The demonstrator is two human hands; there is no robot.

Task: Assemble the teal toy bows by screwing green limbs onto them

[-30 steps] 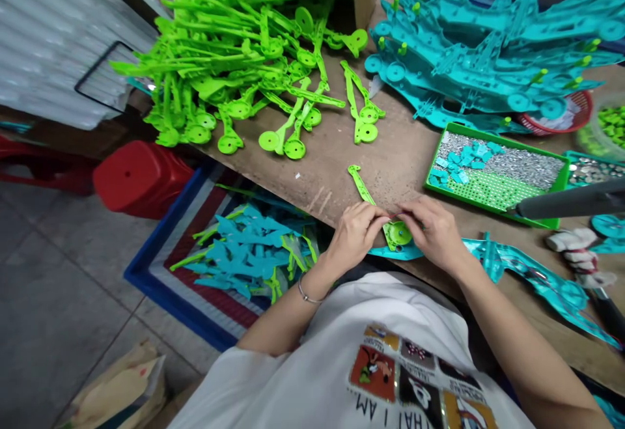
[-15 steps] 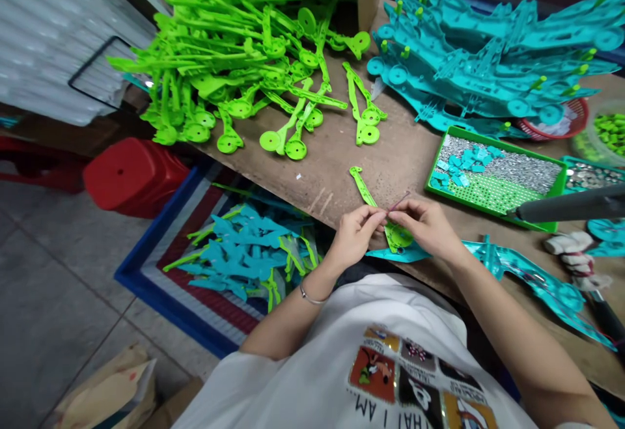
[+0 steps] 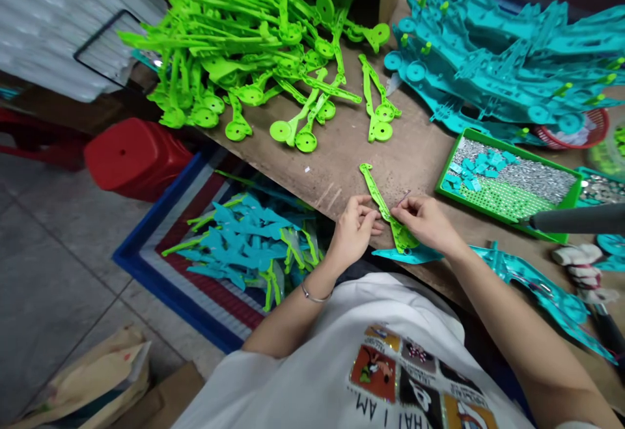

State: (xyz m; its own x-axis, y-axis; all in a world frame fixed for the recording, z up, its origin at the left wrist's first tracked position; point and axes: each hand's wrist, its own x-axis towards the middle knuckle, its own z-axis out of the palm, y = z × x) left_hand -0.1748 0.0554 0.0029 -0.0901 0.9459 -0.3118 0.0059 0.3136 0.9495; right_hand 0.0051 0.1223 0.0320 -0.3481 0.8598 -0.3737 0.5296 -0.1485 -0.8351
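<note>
A light-green plastic arm (image 3: 375,185) with a round end lies across a turquoise plastic part (image 3: 413,256) at the table's front edge. Beside the green arm's left edge is my left hand (image 3: 355,230), its fingers bent and a little apart, with nothing visible in them. My right hand (image 3: 424,222) is over the arm's wider end, thumb and forefinger pinched on a thin dark reddish wire (image 3: 403,197) whose end sticks up. The right fingers hide where the wire meets the green arm.
Loose green arms (image 3: 234,45) are heaped at the back left, turquoise parts (image 3: 488,64) at the back right. A green tray (image 3: 517,214) holds small metal and turquoise pieces. A dark tool (image 3: 576,219) reaches over it. Below left stand a blue-rimmed crate (image 3: 161,292) and a red stool (image 3: 134,159).
My left hand has drawn slightly away from my right, and its fingers have loosened. The right hand still pinches the wire. The whole view has shifted a little.
</note>
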